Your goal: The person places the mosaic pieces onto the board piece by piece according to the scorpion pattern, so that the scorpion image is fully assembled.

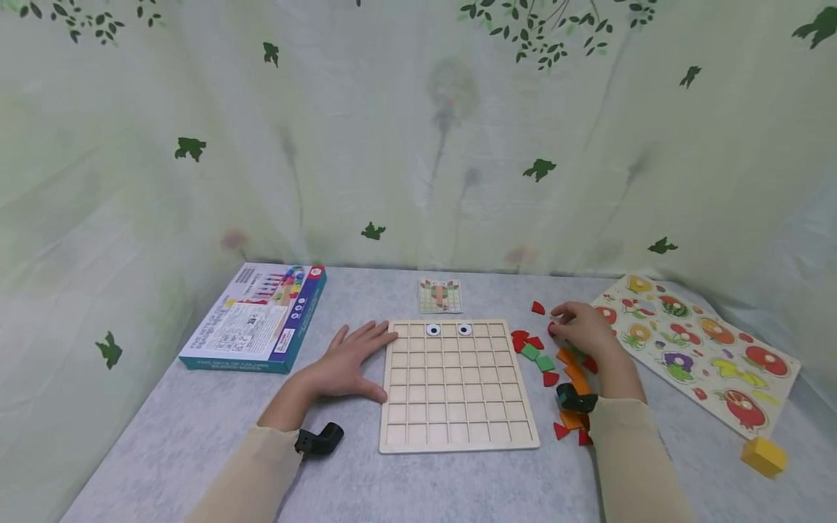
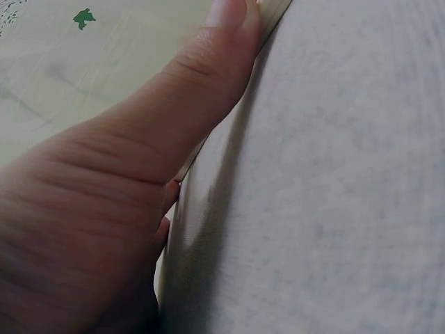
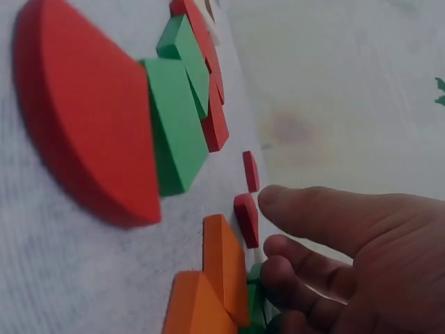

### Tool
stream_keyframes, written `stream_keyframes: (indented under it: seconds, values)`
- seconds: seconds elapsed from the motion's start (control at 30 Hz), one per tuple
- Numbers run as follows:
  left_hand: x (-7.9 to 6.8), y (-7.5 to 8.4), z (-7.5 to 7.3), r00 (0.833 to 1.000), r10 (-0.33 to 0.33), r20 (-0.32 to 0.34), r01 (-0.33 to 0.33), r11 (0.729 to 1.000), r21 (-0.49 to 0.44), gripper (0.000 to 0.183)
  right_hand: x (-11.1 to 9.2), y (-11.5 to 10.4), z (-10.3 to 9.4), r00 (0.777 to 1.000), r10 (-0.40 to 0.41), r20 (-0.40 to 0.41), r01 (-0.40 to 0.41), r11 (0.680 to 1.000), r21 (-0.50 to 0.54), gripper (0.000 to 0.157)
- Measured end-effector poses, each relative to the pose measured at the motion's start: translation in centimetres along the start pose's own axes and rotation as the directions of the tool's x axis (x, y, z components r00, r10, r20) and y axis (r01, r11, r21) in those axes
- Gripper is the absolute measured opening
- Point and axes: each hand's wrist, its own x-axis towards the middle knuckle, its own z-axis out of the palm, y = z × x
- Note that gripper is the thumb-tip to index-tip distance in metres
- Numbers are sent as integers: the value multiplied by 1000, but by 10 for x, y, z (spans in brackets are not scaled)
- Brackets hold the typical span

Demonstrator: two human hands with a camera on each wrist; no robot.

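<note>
In the head view my left hand (image 1: 346, 367) spreads along the left side of a wooden grid board (image 1: 458, 385), its fingertips at the upper left corner and its thumb on the lower left edge. The left wrist view shows that thumb (image 2: 201, 69) against the board's rim. Two round eye pieces (image 1: 433, 330) sit in the board's top row. My right hand (image 1: 585, 330) is over the loose pieces to the right, with a small red piece (image 3: 246, 219) right at its fingertips. A gap shows between thumb and fingers in the right wrist view.
Red, green (image 1: 538, 357) and orange pieces (image 1: 575, 378) lie right of the board, partly under my right wrist. A pattern card (image 1: 440, 296) lies behind the board. A box (image 1: 261, 316) stands left, a fruit picture sheet (image 1: 693, 349) right, a yellow block (image 1: 764, 456) near front right.
</note>
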Motion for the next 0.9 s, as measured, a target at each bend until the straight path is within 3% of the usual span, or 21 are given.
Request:
stream_keyframes:
  seconds: [0.47, 0.9]
  values:
    - [1, -3, 2, 1000, -2, 3, 2, 1000, 12, 111, -3, 9, -1, 998, 16, 54, -18, 999, 31, 36]
    - [0, -3, 2, 1000, 11, -2, -11, 1000, 8, 109, -1, 9, 5, 1000, 5, 29, -6, 1000, 14, 29]
